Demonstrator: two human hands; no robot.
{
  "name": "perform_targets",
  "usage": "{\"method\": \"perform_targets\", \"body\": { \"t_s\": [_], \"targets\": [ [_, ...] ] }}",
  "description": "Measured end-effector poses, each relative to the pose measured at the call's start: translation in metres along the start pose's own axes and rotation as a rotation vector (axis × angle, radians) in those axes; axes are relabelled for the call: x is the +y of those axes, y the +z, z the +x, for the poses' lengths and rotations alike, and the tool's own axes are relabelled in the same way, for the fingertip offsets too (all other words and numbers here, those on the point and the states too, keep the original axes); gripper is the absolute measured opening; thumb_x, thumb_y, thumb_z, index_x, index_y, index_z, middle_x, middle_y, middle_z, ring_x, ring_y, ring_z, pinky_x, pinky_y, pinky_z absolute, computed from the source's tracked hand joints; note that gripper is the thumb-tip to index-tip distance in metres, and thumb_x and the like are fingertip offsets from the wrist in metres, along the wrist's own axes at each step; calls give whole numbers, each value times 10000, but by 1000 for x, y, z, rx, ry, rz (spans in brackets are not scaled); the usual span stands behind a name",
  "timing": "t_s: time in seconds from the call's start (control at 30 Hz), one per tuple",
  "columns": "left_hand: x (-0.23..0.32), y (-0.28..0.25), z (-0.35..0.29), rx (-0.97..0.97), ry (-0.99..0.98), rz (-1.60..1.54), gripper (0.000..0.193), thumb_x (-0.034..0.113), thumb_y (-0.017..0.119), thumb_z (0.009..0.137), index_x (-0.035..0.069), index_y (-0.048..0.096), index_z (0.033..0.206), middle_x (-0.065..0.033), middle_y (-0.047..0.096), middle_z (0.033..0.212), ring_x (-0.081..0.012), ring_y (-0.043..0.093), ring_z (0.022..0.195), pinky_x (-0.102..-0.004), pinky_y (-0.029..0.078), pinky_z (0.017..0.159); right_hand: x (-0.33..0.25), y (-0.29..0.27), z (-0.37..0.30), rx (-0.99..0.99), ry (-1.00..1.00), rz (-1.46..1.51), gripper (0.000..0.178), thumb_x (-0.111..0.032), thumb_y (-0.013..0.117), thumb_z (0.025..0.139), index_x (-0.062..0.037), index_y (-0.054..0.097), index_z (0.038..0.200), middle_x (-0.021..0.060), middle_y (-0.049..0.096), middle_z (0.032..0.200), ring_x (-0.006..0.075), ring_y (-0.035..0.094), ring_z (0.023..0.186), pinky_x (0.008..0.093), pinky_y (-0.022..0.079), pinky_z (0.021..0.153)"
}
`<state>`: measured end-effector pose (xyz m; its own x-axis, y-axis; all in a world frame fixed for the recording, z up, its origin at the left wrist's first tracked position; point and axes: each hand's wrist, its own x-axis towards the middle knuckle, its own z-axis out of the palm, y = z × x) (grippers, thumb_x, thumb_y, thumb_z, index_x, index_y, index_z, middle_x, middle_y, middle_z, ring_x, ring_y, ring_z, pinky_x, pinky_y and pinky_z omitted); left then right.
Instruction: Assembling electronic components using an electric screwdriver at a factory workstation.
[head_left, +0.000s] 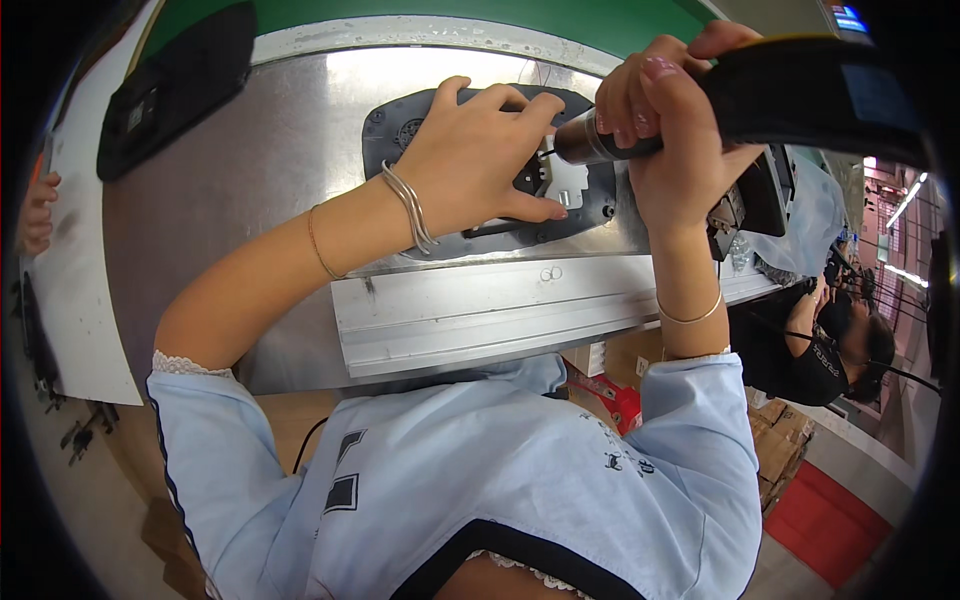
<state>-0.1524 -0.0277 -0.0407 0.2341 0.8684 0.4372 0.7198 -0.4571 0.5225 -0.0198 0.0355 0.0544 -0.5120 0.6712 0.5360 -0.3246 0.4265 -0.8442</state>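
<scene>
Metal bench [260, 160], glare-streaked. Panel [381, 140] half hidden under splayed left hand [475, 160]. Driver [785, 100] clamped in right hand [685, 135]; bit [548, 153] contact with white plate [568, 186] unclear.

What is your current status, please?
Right hand: gripping black, metal-nosed power driver. Left hand: spread over dark-grey, rounded plastic panel. Left fingers near driver tip.

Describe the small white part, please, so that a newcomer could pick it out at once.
On the metal bench lies a dark panel under the person's left hand. Within it, by the tip of the black power tool, sits the white part, pale against the panel's dark surface.
</scene>
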Motion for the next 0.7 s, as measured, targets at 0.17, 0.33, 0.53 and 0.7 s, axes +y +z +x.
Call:
{"method": "perform_targets", "body": {
  "t_s": [0.17, 0.33, 0.53, 0.7],
  "targets": [
    [3, -3, 5, -122, -60, -39, 781, 553, 751, 697, 81, 480, 1258, -58, 668, 1110, -259, 520, 1163, -501, 280, 1046, -22, 26, 5, 269, 171, -27, 320, -15, 596, 827, -66, 356, 1033, 20, 425, 589, 109, 429, 413, 253, 400, 410],
    [-3, 2, 2, -20, -2, -6, 783, 553, 753, 691, 74, 495, 1254, -35, 679, 1060, -239, 542, 1149, -562, 300, 1014, -47, -13, -7, 61, -24, -121, 411, -27, 469, 859, -4, 407, 1265, 41, 399, 600, 158, 432, 439, 330, 404, 441],
    [-1, -1, 5, -49, 12, 2, 768, 549, 755, 686, 68, 515, 1234, -59, 684, 1092, -247, 551, 1138, -550, 310, 1022, -100, -91, -34, 250, -120, -319, 258, -10, 487, 836, -99, 512, 1076, 29, 387, 604, 158, 402, 501, 314, 388, 529],
    [1, -5, 3, -63, 5, 18, 785, 546, 758, 686, 69, 497, 1253, -56, 682, 1106, -252, 544, 1146, -538, 313, 1026, -98, -121, -43, 395, -53, -376, 227, -23, 503, 841, -126, 518, 1043, 26, 383, 610, 154, 422, 535, 318, 387, 574]
  ]
}}
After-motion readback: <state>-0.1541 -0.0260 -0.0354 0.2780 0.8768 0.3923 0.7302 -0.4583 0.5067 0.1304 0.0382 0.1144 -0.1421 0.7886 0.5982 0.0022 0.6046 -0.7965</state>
